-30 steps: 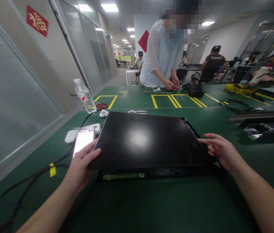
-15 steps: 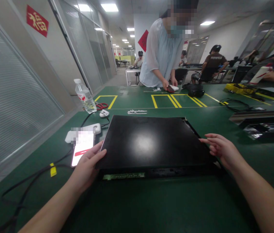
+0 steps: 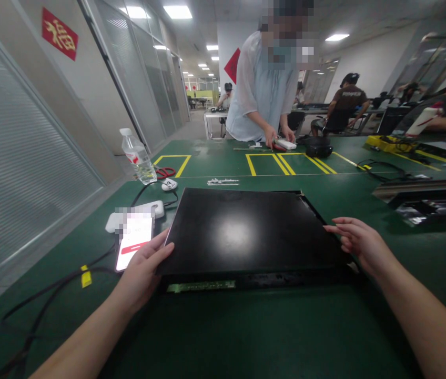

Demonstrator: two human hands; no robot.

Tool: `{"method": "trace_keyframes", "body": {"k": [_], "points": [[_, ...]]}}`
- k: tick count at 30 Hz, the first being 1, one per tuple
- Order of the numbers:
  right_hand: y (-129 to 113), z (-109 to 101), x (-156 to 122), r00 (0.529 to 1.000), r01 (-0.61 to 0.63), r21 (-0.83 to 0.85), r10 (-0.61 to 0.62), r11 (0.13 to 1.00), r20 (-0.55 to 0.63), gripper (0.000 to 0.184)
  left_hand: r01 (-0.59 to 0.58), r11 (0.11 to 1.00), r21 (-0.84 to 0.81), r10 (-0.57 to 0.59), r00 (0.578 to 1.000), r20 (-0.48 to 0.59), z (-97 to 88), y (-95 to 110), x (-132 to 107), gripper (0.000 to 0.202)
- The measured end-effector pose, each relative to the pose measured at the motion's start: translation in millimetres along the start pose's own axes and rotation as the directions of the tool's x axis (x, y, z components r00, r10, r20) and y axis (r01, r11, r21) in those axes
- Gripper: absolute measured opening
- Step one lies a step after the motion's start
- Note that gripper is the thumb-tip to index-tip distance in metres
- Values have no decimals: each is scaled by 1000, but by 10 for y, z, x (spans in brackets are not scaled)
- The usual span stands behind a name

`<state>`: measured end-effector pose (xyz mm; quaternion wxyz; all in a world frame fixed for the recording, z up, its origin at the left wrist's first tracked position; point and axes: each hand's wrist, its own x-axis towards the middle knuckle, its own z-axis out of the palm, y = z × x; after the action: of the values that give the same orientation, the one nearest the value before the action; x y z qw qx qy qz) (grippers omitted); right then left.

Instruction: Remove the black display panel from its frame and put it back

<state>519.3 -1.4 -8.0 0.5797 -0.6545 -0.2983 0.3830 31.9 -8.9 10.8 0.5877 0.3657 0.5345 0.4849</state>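
A flat black display panel (image 3: 242,226) lies over a dark frame (image 3: 286,279) on the green table, shifted a little to the left of it. A light glares on the panel's glossy face. Along the near edge a green circuit strip (image 3: 201,286) shows. My left hand (image 3: 144,263) is closed on the panel's left edge, thumb on top and fingers partly hidden behind. At the right edge, my right hand (image 3: 359,245) pinches the panel's side with bent fingers; the exact contact is partly hidden.
Left of the panel lie a lit phone (image 3: 138,239), a white device (image 3: 158,209) and black cables (image 3: 45,305). A water bottle (image 3: 138,158) and red-handled scissors (image 3: 165,172) stand farther back. Metallic parts (image 3: 428,202) lie right. Across the table a person (image 3: 262,89) handles small items.
My hands and the panel look unmoved. Across the table, the person's hands have shifted slightly over a white item.
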Motion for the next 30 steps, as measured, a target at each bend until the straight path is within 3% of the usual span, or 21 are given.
{"method": "trace_keyframes", "body": {"k": [11, 18, 30], "points": [[21, -10, -17, 999, 14, 35, -15, 999, 40, 39, -98, 995, -35, 96, 994, -54, 59, 13, -26, 70], [31, -40, 24, 1000, 7, -2, -7, 1000, -1, 35, -39, 999, 0, 39, 999, 17, 37, 2, -17, 73], [56, -59, 61, 999, 36, -80, -37, 996, -14, 31, 21, 999, 40, -22, 1000, 14, 57, 7, -12, 78]]}}
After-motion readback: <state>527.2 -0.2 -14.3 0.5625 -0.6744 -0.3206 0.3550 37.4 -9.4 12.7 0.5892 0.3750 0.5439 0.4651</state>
